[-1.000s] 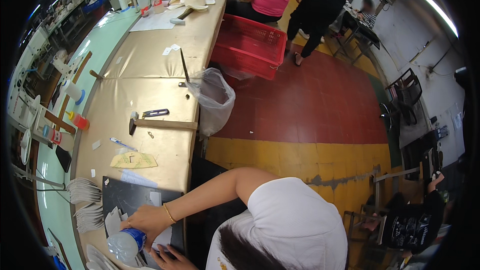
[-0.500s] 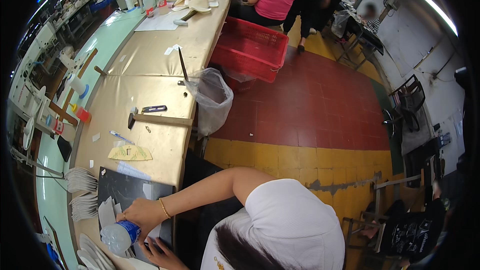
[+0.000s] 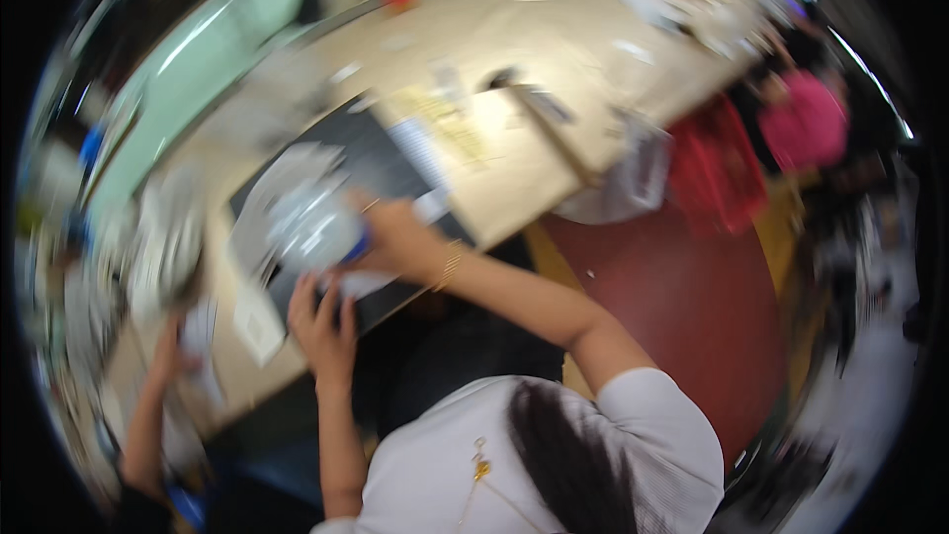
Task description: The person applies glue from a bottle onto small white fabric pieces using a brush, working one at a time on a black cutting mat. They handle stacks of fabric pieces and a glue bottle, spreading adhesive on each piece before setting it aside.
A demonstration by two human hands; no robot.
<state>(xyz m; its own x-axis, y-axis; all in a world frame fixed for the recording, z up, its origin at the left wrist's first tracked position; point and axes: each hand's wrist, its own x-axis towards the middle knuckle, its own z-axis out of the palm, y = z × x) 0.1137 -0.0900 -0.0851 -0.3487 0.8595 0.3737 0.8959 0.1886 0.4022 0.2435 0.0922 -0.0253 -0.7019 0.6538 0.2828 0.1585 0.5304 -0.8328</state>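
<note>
In my right hand (image 3: pixel 381 237) is a clear plastic bottle (image 3: pixel 311 227) with a blue label, tipped over so that its base points away from me. It is above a dark board (image 3: pixel 390 160) on the table. Just below the bottle, my left hand (image 3: pixel 324 326) has its fingers apart near the board's front edge. Pale flat pieces (image 3: pixel 262 193) lie fanned out on the board, partly behind the bottle. Blur hides whether my left fingertips touch a piece.
A co-worker's hand (image 3: pixel 173 351) is at the table on the left, by stacked pale pieces (image 3: pixel 163 237). A hammer (image 3: pixel 554 133), a yellowish patterned piece (image 3: pixel 440 119) and a plastic bag (image 3: pixel 638 173) lie toward the right. Beyond is a red crate (image 3: pixel 717 163).
The whole view has swung, so the table now runs diagonally and a co-worker's hand shows at left. The bottle stays in my right hand; my left hand shows more fully, fingers spread.
</note>
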